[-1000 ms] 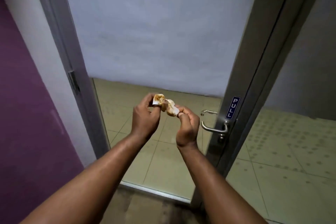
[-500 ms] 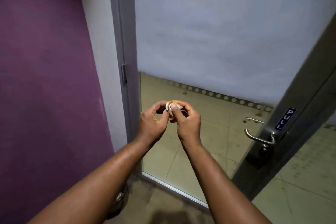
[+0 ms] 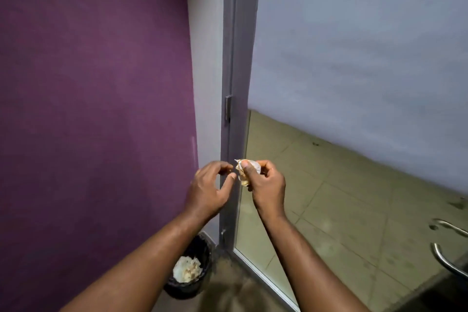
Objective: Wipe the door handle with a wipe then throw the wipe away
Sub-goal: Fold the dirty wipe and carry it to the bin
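1. You are facing the purple wall (image 3: 88, 109) and the grey door frame (image 3: 234, 58), with the glass door panel beside it showing tiled floor (image 3: 329, 197) beyond. Turning this way is putting the bin within reach, which suits the throwing-away half of the job.

2. The black bin (image 3: 202, 251) is sitting on the floor at the foot of the purple wall, just beside the bottom of the door frame and partly hidden under your left forearm. It is holding at least one crumpled pale wad (image 3: 187, 270) with brownish marks; what lies beneath it I cannot tell.

3. The door handle (image 3: 448, 261) is showing only at the right edge of the view, well apart from both hands, so the wiping looks finished.

4. Your right hand (image 3: 267, 185) is pinching the wipe, thumb pressing it against curled fingers, holding it high in front of the frame rather than over the bin.

5. Your left hand (image 3: 207, 190) is hovering just beside it, fingers loosely curled and parted, gripping nothing. It seems to be letting go after helping bunch the wipe into a ball, which should drop cleaner than a loose sheet.

6. The wipe (image 3: 244, 171) is bunched small, white with tan stains, poking out above and below your right thumb. It is sitting above and to the right of the bin, so you are needing to bring it down and left before releasing.
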`<state>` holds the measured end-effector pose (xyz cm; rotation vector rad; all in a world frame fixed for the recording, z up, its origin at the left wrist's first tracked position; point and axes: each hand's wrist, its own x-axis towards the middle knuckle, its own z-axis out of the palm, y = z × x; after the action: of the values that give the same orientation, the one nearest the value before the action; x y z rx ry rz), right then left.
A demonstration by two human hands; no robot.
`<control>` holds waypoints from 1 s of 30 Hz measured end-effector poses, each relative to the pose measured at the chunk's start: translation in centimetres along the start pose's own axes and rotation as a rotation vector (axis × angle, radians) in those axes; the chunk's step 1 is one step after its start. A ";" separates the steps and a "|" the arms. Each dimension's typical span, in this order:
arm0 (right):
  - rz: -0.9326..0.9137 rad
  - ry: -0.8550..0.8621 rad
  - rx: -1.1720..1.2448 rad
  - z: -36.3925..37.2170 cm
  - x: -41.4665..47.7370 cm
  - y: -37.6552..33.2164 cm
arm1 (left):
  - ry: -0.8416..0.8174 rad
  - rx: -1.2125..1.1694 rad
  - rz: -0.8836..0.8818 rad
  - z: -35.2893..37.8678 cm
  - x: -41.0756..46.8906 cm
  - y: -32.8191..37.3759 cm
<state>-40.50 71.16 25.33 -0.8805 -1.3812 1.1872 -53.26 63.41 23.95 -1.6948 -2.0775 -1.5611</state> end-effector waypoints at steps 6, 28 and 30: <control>0.060 -0.141 -0.060 2.8 0.8 4.5 | 0.013 0.174 -0.082 -0.5 -1.8 -6.0; 0.415 -0.387 -0.524 13.2 -2.5 28.6 | -0.178 0.425 -0.416 -2.6 -12.8 -29.9; 0.444 -0.415 -0.570 14.1 -2.7 31.2 | -0.174 0.437 -0.431 -1.6 -13.7 -32.0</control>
<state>-57.01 73.28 -4.69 -1.4544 -1.9846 1.3820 -72.61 55.82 -4.06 -1.3289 -2.7550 -0.9314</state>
